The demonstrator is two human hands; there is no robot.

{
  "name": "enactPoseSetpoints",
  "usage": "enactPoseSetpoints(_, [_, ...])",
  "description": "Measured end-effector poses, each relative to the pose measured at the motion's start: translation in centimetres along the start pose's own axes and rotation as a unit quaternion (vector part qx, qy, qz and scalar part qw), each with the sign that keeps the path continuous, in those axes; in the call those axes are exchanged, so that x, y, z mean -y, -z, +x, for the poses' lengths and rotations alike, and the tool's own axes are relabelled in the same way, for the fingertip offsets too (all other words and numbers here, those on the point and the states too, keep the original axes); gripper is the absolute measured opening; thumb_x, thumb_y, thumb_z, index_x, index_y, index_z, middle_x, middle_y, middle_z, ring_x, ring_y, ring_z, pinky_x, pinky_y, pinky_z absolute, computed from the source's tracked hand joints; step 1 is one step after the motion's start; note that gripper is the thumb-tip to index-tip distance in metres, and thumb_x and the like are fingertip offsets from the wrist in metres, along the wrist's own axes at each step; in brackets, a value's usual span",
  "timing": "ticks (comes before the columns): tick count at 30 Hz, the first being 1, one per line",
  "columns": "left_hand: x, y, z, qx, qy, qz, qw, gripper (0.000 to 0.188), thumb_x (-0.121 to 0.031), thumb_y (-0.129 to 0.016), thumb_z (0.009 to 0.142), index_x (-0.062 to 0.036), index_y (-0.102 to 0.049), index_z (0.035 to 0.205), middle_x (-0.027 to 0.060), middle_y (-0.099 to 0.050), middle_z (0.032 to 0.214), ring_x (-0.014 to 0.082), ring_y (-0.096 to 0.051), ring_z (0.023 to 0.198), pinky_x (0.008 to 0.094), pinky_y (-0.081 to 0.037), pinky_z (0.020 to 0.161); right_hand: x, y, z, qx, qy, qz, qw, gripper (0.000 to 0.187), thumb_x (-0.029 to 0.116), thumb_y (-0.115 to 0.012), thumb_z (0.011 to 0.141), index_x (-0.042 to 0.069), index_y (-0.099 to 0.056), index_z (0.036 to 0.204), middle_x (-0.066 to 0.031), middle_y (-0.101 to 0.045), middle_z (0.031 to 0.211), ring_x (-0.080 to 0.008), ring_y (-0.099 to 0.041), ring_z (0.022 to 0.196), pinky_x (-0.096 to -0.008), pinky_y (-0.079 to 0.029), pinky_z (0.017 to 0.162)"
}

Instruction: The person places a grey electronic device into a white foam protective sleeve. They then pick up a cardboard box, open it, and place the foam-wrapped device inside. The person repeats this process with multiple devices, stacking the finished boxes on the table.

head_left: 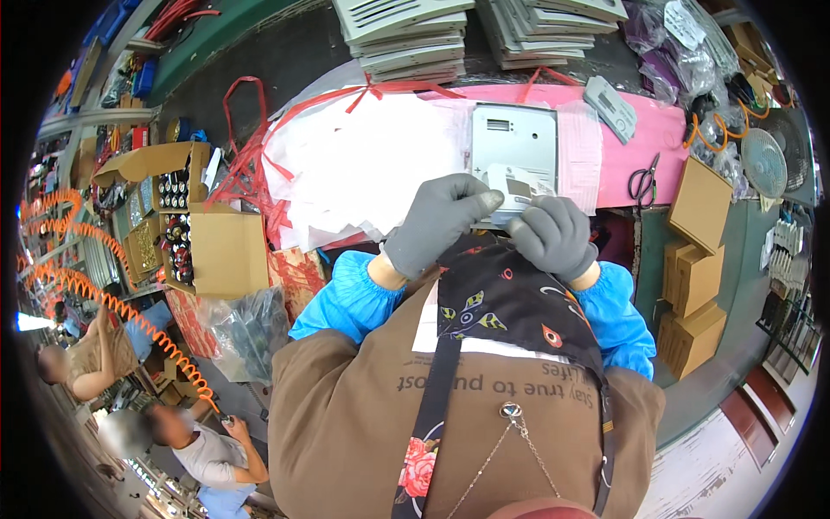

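Note:
My left hand (444,214), in a grey glove, pinches the left side of a small light grey panel label (519,187) with a rectangular window in it. Close to that label's right edge, my right hand (553,233), gloved too, has its fingers curled and pressed together at the edge. Under and just beyond the label lies a flat pale grey metal cover (516,143) with a rectangular slot and a round hole. A similar grey labelled piece (610,109) rests to the right on pink sheeting. The fingertips partly hide the label's lower edge.
Stacks of grey panels (406,43) stand at the back. White sheets (367,164) and red ribbon (251,156) lie left, beside an open carton (226,246) of parts. Scissors (643,183), cardboard boxes (692,298) and a fan (764,161) are right. Two other people appear lower left.

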State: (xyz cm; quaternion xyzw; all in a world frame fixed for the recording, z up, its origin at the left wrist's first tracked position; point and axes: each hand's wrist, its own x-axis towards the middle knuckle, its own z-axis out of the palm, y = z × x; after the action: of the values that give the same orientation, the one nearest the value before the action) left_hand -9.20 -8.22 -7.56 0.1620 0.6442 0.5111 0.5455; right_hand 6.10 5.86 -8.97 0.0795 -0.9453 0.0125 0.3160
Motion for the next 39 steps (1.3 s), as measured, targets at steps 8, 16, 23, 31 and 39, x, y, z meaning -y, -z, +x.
enactPoseSetpoints(8, [0.5,-2.5,3.8,-0.143,-0.092,0.017,0.985,0.022,-0.020,-0.072,0.088,0.0018,-0.070,0.089,-0.0001,-0.063,0.072,0.0074,-0.053,0.065,0.0261,-0.045,0.060,-2.1,0.6,-2.6,0.089,-0.146,0.256,0.952,0.042,0.042,-0.071,0.076,0.012,-0.059,0.102,-0.0071,-0.059,0.094,-0.0265,-0.060,0.085,-0.0372,-0.049,0.069])
enactPoseSetpoints(16, [0.8,-3.3,3.2,-0.125,-0.057,-0.016,0.990,0.019,-0.019,-0.066,0.092,-0.0004,-0.070,0.091,-0.0013,-0.059,0.072,0.0055,-0.048,0.062,0.0225,-0.041,0.058,-3.5,-1.1,-8.0,0.019,-0.700,0.532,0.476,0.035,0.030,-0.055,0.100,-0.002,-0.061,0.112,-0.0065,-0.064,0.088,-0.0130,-0.061,0.078,-0.0288,-0.049,0.069])
enactPoseSetpoints(23, [5.1,-0.4,9.8,-0.189,-0.113,0.132,0.966,0.030,-0.028,-0.069,0.090,0.0015,-0.071,0.089,0.0023,-0.062,0.068,0.0087,-0.053,0.062,0.0264,-0.043,0.060,-7.9,-4.9,-8.6,0.136,-0.560,0.189,0.795,0.027,0.029,-0.055,0.097,0.005,-0.066,0.096,-0.0059,-0.066,0.089,-0.0246,-0.064,0.081,-0.0376,-0.050,0.070])
enactPoseSetpoints(31, [7.7,1.1,14.8,-0.206,-0.092,0.116,0.967,0.033,-0.032,-0.070,0.090,0.0008,-0.071,0.086,0.0031,-0.063,0.065,0.0094,-0.056,0.059,0.0280,-0.044,0.057,-11.8,-7.6,-7.5,0.240,-0.543,0.127,0.794,0.029,0.038,-0.057,0.094,0.012,-0.069,0.097,-0.0098,-0.067,0.095,-0.0330,-0.064,0.088,-0.0438,-0.050,0.076])
enactPoseSetpoints(39, [7.7,0.6,15.3,-0.212,-0.050,0.044,0.975,0.031,-0.030,-0.070,0.090,0.0009,-0.070,0.088,0.0022,-0.061,0.064,0.0080,-0.053,0.053,0.0260,-0.042,0.051,-11.8,-8.7,-7.9,0.208,-0.587,0.168,0.764,0.034,0.038,-0.059,0.093,0.005,-0.069,0.095,-0.0168,-0.067,0.086,-0.0354,-0.064,0.080,-0.0426,-0.048,0.071])
